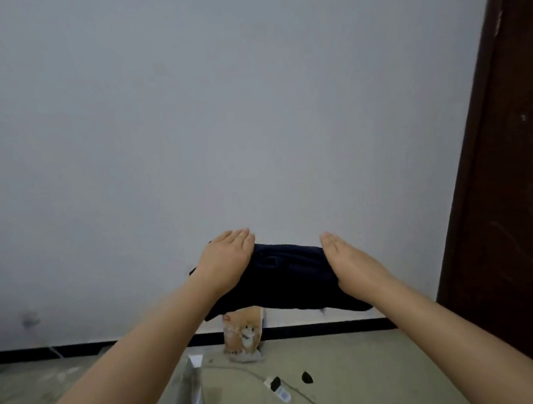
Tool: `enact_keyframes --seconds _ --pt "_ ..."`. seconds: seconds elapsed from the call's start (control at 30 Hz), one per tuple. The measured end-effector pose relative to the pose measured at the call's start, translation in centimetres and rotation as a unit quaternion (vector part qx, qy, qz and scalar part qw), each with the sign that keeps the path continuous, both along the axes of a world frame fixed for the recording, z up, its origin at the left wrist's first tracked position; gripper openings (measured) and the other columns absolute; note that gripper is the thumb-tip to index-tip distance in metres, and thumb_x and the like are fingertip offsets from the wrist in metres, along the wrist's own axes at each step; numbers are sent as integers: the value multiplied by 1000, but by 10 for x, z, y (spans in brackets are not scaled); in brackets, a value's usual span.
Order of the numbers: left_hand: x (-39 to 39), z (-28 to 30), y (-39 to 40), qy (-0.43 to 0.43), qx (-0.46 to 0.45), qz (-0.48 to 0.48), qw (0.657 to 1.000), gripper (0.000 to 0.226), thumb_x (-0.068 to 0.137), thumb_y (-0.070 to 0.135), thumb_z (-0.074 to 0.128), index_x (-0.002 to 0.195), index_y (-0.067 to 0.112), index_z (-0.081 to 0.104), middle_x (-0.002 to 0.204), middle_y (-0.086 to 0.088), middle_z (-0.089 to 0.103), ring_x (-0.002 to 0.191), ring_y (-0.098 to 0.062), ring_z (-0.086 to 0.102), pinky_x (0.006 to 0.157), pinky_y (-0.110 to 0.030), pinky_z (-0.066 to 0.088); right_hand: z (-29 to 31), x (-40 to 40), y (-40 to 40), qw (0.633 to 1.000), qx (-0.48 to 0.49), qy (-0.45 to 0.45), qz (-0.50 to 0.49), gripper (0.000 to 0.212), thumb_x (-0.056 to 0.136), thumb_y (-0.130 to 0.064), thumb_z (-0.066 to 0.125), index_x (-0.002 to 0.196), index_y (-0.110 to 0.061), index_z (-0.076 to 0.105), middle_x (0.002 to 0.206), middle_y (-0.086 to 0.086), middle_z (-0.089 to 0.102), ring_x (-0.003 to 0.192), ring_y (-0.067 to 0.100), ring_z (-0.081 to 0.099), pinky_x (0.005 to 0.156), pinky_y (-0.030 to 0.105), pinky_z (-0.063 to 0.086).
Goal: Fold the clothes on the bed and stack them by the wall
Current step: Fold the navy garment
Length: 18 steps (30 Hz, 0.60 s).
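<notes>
A folded dark navy garment [289, 279] hangs in the air in front of the pale wall [251, 107], well above the floor. My left hand [228, 259] lies over its left end and my right hand [350, 265] over its right end. On both hands the fingers are straight on top of the cloth and the thumbs are hidden beneath it, so the garment is pinched from both sides. Its lower edge sags a little between my forearms. No bed and no pile of clothes is in view.
A dark brown door [512, 182] fills the right side. A black baseboard [79, 349] runs along the wall's foot. A paper bag with a cat picture [244, 337] leans there. On the floor lie a cable with a small white device [278, 389] and a clear panel edge [191, 392].
</notes>
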<state>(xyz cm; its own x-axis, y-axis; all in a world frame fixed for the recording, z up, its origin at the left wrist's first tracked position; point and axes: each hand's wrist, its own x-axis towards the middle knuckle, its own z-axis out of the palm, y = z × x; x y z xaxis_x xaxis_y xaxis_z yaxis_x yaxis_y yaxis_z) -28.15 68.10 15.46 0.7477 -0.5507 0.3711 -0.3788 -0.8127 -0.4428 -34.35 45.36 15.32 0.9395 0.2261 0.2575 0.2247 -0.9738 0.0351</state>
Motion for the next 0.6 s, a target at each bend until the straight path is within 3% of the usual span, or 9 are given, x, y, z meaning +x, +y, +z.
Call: enact_keyframes --seconds 0.2,0.3,0.4,0.6 --pt "139 7 -4 -22 30 3 999 51 97 9 27 145 1 11 154 -14 12 142 -21 15 115 -29 5 5 151 -12 999 -4 6 40 68 90 6 34 146 -4 -4 156 11 -1 144 17 7 113 21 7" --pt "208 21 5 -39 20 32 999 48 97 8 27 144 2 17 153 -13 17 141 -20 20 115 -28 9 16 239 -6 998 -3 6 70 63 88 7 37 144 -1 11 153 15 16 139 24 24 111 28 21" --pt "266 34 23 -42 19 90 995 47 97 10 27 143 4 20 153 -9 20 140 -17 22 114 -27 10 30 326 13 992 8 -8 123 53 85 8 40 135 -2 27 141 13 34 122 27 43 99 31 38" --pt "359 40 97 -44 18 243 969 49 96 11 30 143 4 18 153 -9 21 140 -17 22 113 -26 11 36 477 96 966 7 -49 253 69 89 6 37 146 -3 0 155 13 5 142 22 13 112 27 18"
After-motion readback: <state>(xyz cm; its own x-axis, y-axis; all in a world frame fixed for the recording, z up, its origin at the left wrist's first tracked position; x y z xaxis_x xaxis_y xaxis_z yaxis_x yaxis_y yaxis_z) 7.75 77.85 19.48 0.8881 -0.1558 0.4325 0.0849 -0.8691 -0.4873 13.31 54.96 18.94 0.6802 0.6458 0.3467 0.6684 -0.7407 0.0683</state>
